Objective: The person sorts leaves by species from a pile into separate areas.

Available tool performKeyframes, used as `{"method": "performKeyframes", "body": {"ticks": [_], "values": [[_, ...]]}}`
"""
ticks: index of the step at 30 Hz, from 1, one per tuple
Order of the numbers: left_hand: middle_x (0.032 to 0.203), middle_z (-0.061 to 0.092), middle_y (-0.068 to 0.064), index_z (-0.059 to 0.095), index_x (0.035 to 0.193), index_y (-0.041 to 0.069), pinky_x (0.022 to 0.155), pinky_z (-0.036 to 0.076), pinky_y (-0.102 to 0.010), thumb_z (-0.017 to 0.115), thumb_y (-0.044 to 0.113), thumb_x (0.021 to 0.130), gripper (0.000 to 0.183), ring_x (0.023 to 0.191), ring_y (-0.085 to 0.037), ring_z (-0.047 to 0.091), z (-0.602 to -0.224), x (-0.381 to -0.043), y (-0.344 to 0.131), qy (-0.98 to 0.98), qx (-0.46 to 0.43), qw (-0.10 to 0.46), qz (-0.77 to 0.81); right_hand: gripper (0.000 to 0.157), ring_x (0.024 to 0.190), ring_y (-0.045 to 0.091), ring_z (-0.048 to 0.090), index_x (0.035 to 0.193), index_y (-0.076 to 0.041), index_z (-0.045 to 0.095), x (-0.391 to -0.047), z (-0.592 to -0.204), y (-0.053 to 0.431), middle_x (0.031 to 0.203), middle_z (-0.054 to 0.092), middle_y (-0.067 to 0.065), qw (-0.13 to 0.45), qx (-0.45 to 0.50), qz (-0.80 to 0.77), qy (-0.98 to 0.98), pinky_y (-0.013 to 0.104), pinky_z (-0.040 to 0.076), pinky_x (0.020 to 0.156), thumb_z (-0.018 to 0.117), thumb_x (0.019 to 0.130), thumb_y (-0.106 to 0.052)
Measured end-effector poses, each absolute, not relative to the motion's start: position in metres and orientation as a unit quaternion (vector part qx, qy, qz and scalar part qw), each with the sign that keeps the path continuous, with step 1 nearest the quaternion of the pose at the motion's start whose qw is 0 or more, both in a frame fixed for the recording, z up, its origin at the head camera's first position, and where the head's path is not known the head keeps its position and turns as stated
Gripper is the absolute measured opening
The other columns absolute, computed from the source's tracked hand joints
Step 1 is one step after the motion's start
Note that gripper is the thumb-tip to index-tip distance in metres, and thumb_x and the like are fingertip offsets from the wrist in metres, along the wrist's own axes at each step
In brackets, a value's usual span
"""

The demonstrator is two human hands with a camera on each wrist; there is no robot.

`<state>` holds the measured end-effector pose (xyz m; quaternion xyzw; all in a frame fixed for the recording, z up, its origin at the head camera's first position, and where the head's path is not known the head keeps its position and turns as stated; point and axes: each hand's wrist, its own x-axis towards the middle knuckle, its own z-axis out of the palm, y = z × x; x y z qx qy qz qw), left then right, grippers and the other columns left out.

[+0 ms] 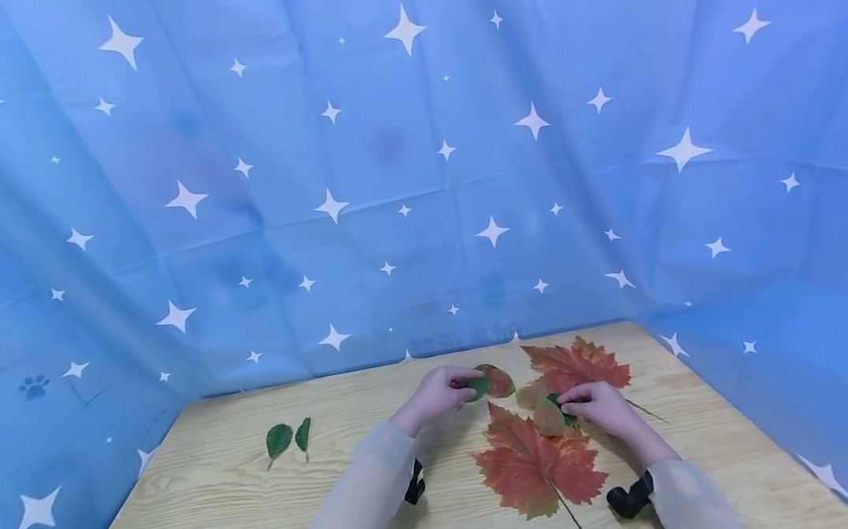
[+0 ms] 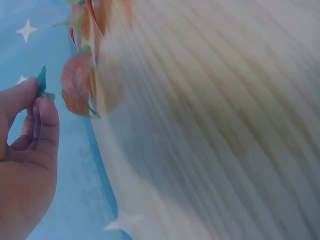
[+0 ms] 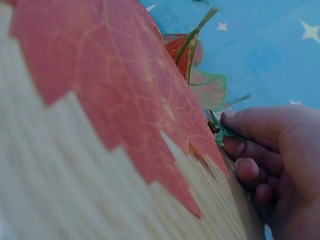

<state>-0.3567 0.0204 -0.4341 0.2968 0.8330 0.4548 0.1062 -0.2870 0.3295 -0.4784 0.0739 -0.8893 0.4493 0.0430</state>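
Between thumb and fingers, my left hand [image 1: 438, 392] pinches a small green leaf [image 2: 42, 82] above the far part of the table. Right beside it, a rounded red-green leaf [image 1: 501, 382] shows. My right hand [image 1: 602, 407] pinches another green leaf [image 3: 223, 131], low among the red leaves. Two rounded orange-green leaves, one nearer [image 1: 548, 418] and one farther [image 1: 531, 394], are to the left of its fingertips. A large red lobed leaf [image 1: 535, 458] lies in front of the right hand, and a second large red leaf [image 1: 577, 363] lies behind it.
Two green leaves, a wider one [image 1: 278, 440] and a narrower one [image 1: 303, 435], lie apart on the left of the wooden table [image 1: 221, 494]. A blue star-patterned curtain [image 1: 391, 163] hangs behind the table and along its sides. Black devices [image 1: 629, 498] sit at both wrists.
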Motion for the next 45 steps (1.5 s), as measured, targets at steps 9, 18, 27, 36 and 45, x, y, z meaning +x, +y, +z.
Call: {"method": "performKeyframes", "body": {"ticks": [9, 18, 27, 36, 45], "values": [[0.11, 0.064, 0.0, 0.067, 0.127, 0.012, 0.068, 0.048, -0.029, 0.066, 0.014, 0.093, 0.033, 0.082, -0.012, 0.056, -0.442, -0.362, -0.019, 0.867, 0.264, 0.06, 0.417, 0.017, 0.061, 0.017, 0.05, 0.105, -0.001, 0.074, -0.287, -0.482, 0.327, 0.094, 0.066, 0.007, 0.045, 0.071, 0.448, -0.89, 0.03, 0.044, 0.056, 0.067, 0.091, -0.01], [0.101, 0.062, 0.0, 0.064, 0.13, 0.009, 0.069, 0.046, -0.032, 0.065, 0.016, 0.094, 0.036, 0.083, -0.016, 0.054, -0.444, -0.365, -0.061, 0.878, 0.235, 0.057, 0.413, 0.017, 0.065, 0.017, 0.053, 0.105, -0.002, 0.074, -0.289, -0.483, 0.325, 0.099, 0.067, 0.01, 0.041, 0.074, 0.451, -0.889, 0.03, 0.046, 0.057, 0.067, 0.091, -0.011], [0.112, 0.062, -0.006, 0.062, 0.131, 0.008, 0.072, 0.047, -0.034, 0.063, 0.014, 0.095, 0.036, 0.085, -0.018, 0.053, -0.439, -0.359, -0.109, 0.884, 0.198, 0.041, 0.422, 0.018, 0.072, 0.017, 0.055, 0.106, -0.002, 0.073, -0.288, -0.481, 0.324, 0.103, 0.067, 0.013, 0.046, 0.084, 0.442, -0.892, 0.03, 0.045, 0.059, 0.067, 0.092, -0.012], [0.103, 0.064, -0.003, 0.064, 0.127, 0.003, 0.074, 0.046, -0.035, 0.066, 0.01, 0.093, 0.035, 0.085, -0.016, 0.054, -0.434, -0.352, -0.147, 0.91, 0.14, 0.004, 0.391, 0.019, 0.078, 0.019, 0.057, 0.107, -0.002, 0.073, -0.291, -0.482, 0.327, 0.105, 0.067, 0.015, 0.045, 0.078, 0.436, -0.896, 0.031, 0.046, 0.061, 0.067, 0.092, -0.012], [0.109, 0.065, -0.011, 0.063, 0.125, -0.003, 0.074, 0.045, -0.037, 0.065, 0.009, 0.093, 0.035, 0.085, -0.02, 0.055, -0.442, -0.347, -0.173, 0.928, 0.117, 0.012, 0.354, 0.02, 0.085, 0.021, 0.06, 0.107, 0.0, 0.073, -0.287, -0.479, 0.33, 0.106, 0.067, 0.016, 0.043, 0.083, 0.426, -0.9, 0.03, 0.048, 0.064, 0.066, 0.093, -0.012]]}}
